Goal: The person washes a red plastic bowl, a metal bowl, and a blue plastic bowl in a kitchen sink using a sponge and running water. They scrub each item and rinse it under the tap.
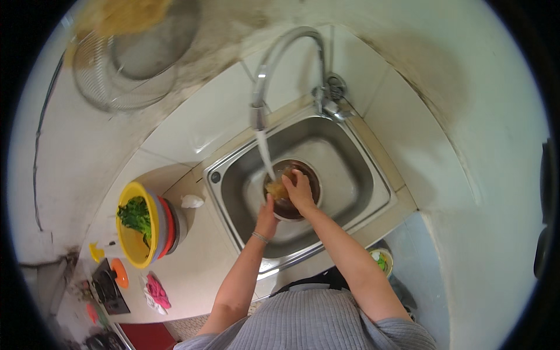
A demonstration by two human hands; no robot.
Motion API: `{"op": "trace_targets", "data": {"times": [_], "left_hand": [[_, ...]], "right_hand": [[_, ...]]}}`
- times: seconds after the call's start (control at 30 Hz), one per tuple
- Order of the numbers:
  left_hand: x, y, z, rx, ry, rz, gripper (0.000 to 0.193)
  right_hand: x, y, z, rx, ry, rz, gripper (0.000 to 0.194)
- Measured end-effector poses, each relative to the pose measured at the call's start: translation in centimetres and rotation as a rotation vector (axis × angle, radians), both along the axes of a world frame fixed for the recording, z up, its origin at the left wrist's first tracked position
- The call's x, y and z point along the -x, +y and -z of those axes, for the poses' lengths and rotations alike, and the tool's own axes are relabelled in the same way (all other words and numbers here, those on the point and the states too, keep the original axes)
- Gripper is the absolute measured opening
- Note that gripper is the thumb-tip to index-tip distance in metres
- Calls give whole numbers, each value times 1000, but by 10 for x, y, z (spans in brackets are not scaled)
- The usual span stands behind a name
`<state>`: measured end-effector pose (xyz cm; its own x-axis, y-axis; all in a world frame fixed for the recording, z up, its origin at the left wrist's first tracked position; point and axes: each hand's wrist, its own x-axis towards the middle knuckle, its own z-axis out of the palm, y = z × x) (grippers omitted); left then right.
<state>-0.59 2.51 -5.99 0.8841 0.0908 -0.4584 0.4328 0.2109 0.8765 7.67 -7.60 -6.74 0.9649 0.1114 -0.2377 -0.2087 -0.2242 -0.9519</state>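
Observation:
In the stainless steel sink (345, 175) sits a round metal bowl (318, 175) with brownish liquid inside. Over it, my right hand (301, 191) has its fingers on a yellowish-brown, soft-looking piece (276, 189); what it is I cannot tell. My left hand (266, 218), with a bracelet at the wrist, reaches the bowl's lower left side and touches the piece with its fingertips. Water (265, 153) runs from the gooseneck faucet (258, 116) into the bowl beside the piece. Part of the bowl is hidden behind my hands.
Left of the sink, a yellow plastic basket (131, 258) of leafy greens (136, 217) rests on stacked basins. A crumpled white item (191, 201), a pink cloth (157, 291) and an orange lid (119, 273) lie on the counter. Mesh strainers (100, 83) hang upper left. A bin (387, 260) stands lower right.

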Motion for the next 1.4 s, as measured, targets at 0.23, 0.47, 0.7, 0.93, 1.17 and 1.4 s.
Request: {"op": "trace_targets", "data": {"times": [0.23,0.47,0.7,0.93,1.17,1.4], "left_hand": [[10,27,-23,496,101,-280,56],[10,50,-34,227,252,-235,52],[8,30,-57,80,276,-379,51],[11,20,-58,-792,87,-376,46],[45,6,-74,-1303,150,-105,51],[79,-28,-84,-1747,-153,293,51]], "right_hand": [[28,30,-11,-250,-112,-545,31],[-24,-23,-55,695,-892,-1167,18],[-43,12,-46,494,-1168,-1008,32],[4,-8,6,37,-219,-1053,29],[-21,-91,45,161,-93,-833,21],[-21,-111,-15,572,-605,-1045,68]]}}
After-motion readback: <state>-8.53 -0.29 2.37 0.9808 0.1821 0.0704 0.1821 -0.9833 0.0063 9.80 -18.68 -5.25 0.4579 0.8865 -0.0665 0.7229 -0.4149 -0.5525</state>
